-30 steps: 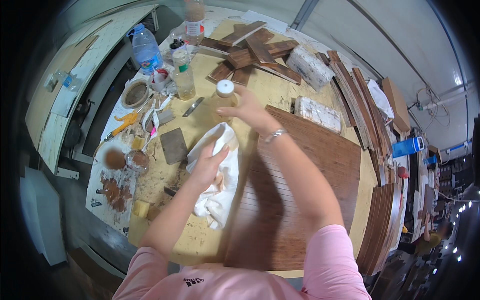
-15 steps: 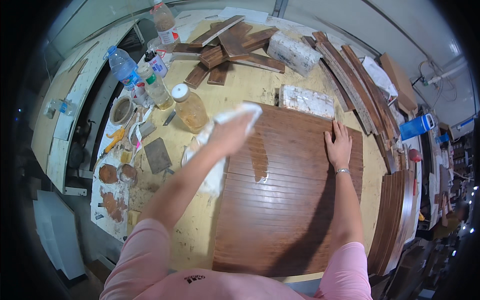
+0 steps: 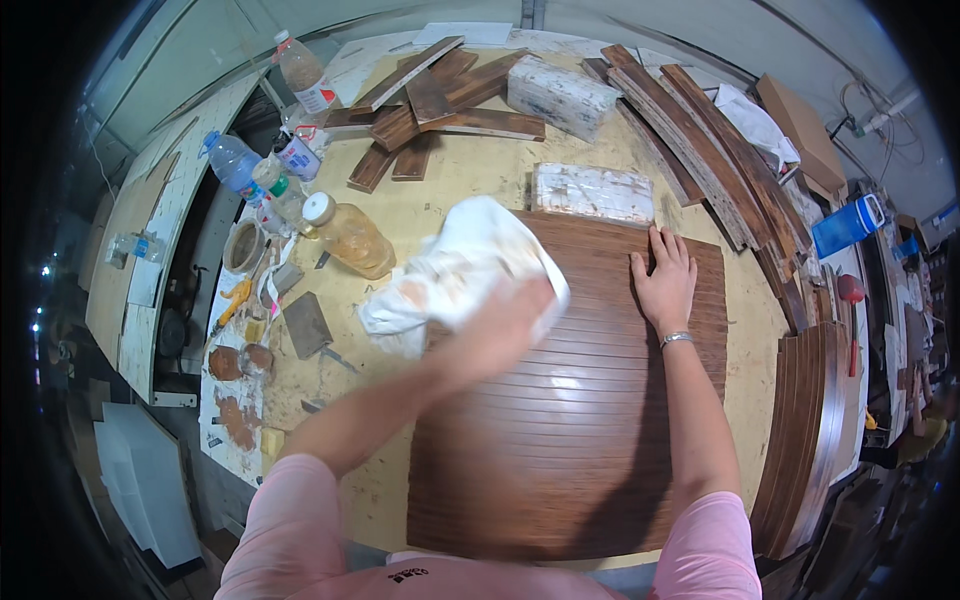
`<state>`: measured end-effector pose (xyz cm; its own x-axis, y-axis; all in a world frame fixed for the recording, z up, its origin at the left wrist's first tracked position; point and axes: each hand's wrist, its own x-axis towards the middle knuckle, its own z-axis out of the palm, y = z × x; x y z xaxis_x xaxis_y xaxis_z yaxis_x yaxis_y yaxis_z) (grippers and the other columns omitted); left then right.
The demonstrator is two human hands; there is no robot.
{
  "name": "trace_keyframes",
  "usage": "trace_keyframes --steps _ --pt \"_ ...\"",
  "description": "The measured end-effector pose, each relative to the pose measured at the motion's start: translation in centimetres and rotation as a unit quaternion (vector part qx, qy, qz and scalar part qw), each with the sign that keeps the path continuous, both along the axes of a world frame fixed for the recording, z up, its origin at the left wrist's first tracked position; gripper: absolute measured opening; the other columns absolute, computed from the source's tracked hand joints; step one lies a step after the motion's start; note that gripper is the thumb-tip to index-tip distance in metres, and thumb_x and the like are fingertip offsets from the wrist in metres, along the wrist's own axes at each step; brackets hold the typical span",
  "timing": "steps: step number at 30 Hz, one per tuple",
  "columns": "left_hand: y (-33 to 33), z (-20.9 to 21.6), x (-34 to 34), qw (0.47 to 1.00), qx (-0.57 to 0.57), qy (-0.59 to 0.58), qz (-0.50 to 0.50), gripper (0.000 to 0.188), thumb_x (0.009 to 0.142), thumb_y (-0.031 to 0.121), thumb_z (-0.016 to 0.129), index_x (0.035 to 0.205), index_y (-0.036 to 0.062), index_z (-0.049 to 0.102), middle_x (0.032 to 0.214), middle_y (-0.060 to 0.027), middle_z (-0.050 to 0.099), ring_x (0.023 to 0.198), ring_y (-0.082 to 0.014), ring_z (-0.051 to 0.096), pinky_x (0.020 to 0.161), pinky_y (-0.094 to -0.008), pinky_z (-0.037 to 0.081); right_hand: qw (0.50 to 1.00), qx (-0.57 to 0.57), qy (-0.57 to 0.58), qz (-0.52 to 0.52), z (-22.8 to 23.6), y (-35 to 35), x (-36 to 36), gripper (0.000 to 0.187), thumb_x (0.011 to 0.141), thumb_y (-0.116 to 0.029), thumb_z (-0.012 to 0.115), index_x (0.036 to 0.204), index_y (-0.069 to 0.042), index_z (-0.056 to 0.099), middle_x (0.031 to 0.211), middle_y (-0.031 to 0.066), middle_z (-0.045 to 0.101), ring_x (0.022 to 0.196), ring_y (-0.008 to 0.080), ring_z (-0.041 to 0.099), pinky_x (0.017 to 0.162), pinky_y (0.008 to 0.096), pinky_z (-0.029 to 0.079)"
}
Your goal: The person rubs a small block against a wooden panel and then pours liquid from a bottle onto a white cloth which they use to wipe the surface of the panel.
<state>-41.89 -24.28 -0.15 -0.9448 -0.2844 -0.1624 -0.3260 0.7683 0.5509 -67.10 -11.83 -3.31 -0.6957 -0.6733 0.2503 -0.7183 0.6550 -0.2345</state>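
A brown grooved wooden panel (image 3: 590, 400) lies flat in front of me on the table. My left hand (image 3: 512, 318), smeared by motion, grips a white cloth (image 3: 475, 250) with brownish stains. The cloth bunches up ahead of the hand and hangs over the panel's upper left edge. Near the panel's far right corner, my right hand (image 3: 668, 287) rests flat with its fingers spread, holding nothing. Directly beyond the panel sits a white wrapped block (image 3: 592, 193). Left of the cloth stands a jar of amber liquid (image 3: 352, 238) with a white lid.
Several bottles, among them a blue-tinted bottle (image 3: 235, 165), line the left side. A grey sanding pad (image 3: 306, 325) lies nearby. Short brown boards (image 3: 430, 105) are piled at the back. Long planks (image 3: 700, 150) and stacked panels (image 3: 800, 440) flank the right edge.
My left hand has moved right and nearer to me, drawing the cloth over the panel; a wet-looking streak there no longer shows. My right hand stays on the panel.
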Motion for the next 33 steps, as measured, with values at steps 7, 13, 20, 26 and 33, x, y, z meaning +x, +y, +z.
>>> trace_keyframes --steps 7,13,20,26,33 --pt "-2.3 1.7 -3.9 0.986 -0.128 0.04 0.104 0.046 0.1 0.023 0.051 0.139 0.0002 0.044 0.142 -0.02 0.047 0.135 -0.0349 0.042 0.113 -0.0549 0.03 1.0 -0.015 -0.015 0.007 0.3 -0.1 0.2 0.058 0.094 -0.04 0.056 0.144 -0.012 0.051 0.152 0.0087 0.045 0.144 0.0272 0.035 0.119 0.0518 0.022" --pt "5.5 -0.8 -2.5 0.961 -0.215 0.108 -0.134 0.057 0.1 0.027 0.051 0.15 0.0044 0.035 0.158 -0.0197 0.033 0.146 -0.0328 0.032 0.114 -0.0548 0.033 1.0 -0.01 -0.016 0.002 0.2 0.1 0.0 0.058 0.093 -0.039 0.056 0.143 -0.011 0.052 0.151 0.0094 0.046 0.143 0.0284 0.035 0.119 0.0533 0.023" --pt "-2.7 -1.0 -5.8 0.967 -0.188 0.003 0.173 0.07 0.098 0.032 0.056 0.152 -0.002 0.027 0.161 -0.0175 0.027 0.15 -0.0311 0.024 0.118 -0.056 0.022 1.0 -0.01 -0.007 0.008 0.5 -0.3 0.4 0.058 0.093 -0.04 0.056 0.143 -0.011 0.052 0.151 0.009 0.046 0.143 0.0278 0.035 0.118 0.0536 0.023" --pt "-3.4 -1.4 -3.0 0.977 -0.167 0.057 0.119 0.062 0.095 0.024 0.06 0.151 0.0091 0.037 0.157 -0.018 0.036 0.146 -0.036 0.031 0.121 -0.048 0.02 1.0 -0.02 -0.016 0.001 0.4 0.2 0.0 0.058 0.092 -0.039 0.056 0.142 -0.01 0.052 0.151 0.0093 0.046 0.143 0.0286 0.036 0.118 0.0536 0.024" --pt "-2.3 -1.5 1.4 0.982 -0.175 0.01 0.067 0.064 0.1 0.026 0.052 0.154 0.0035 0.027 0.161 -0.0177 0.029 0.15 -0.0329 0.023 0.121 -0.0549 0.017 1.0 -0.014 -0.011 -0.005 0.3 0.4 -0.3 0.058 0.092 -0.038 0.056 0.142 -0.01 0.053 0.151 0.0093 0.046 0.143 0.0292 0.036 0.118 0.0526 0.023"
